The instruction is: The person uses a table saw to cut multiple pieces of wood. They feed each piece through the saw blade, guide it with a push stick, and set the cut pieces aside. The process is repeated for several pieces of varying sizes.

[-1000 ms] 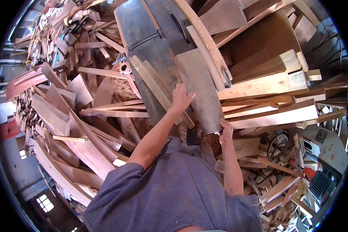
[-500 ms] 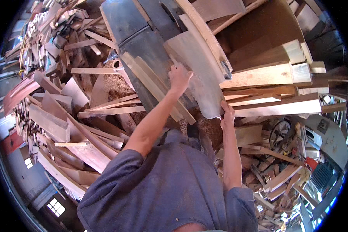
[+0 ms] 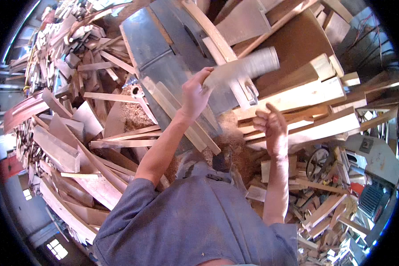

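My left hand (image 3: 196,94) is closed on one end of a pale wooden board (image 3: 246,68), which is lifted off the dark metal machine table (image 3: 153,66) and blurred by motion. The board's far end points right, over the wooden fence (image 3: 224,42). Near the table's right corner, my right hand (image 3: 272,131) hangs in the air with nothing in it, its fingers apart and partly bent. Two wooden strips (image 3: 177,116) lie along the near left side of the table, beneath my left forearm.
Stacked boards (image 3: 297,99) jut out at the right, close to my right hand. A large heap of offcuts (image 3: 71,142) fills the left side. Sawdust (image 3: 235,144) lies below the table. A handwheel (image 3: 318,159) and a motor (image 3: 371,199) stand lower right.
The board was flat on the table under both hands; my left hand has lifted and turned it to the right. My right hand has let go and moved slightly right.
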Available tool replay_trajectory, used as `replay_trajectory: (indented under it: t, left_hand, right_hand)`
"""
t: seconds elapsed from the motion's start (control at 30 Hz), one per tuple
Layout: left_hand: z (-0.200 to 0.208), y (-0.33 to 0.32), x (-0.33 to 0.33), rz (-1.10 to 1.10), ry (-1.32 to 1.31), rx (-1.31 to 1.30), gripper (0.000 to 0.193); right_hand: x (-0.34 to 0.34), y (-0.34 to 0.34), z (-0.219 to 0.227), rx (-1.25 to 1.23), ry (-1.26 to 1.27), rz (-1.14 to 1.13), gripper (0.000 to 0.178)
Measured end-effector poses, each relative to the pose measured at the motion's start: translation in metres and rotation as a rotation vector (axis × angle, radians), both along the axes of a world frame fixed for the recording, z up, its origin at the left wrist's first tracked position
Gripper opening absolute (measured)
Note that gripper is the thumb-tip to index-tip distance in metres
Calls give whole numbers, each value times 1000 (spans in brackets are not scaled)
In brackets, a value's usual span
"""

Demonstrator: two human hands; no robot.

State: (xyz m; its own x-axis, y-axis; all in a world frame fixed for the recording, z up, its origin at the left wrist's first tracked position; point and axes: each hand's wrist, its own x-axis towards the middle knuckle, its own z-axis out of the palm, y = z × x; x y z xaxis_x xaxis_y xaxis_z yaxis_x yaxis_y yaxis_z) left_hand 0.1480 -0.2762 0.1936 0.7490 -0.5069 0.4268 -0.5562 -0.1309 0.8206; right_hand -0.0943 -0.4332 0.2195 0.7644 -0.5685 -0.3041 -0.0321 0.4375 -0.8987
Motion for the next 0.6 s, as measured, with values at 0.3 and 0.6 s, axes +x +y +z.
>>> replay_trajectory:
  t: [0.3, 0.6]
  left_hand:
    - [-77, 25, -4, 61, 1012, -177, 30]
    - [-170, 32, 1, 145, 1207, 323, 46]
  right_hand:
    - [-71, 61, -136, 386, 196, -13, 54]
    - [-91, 79, -198, 420, 267, -206, 33]
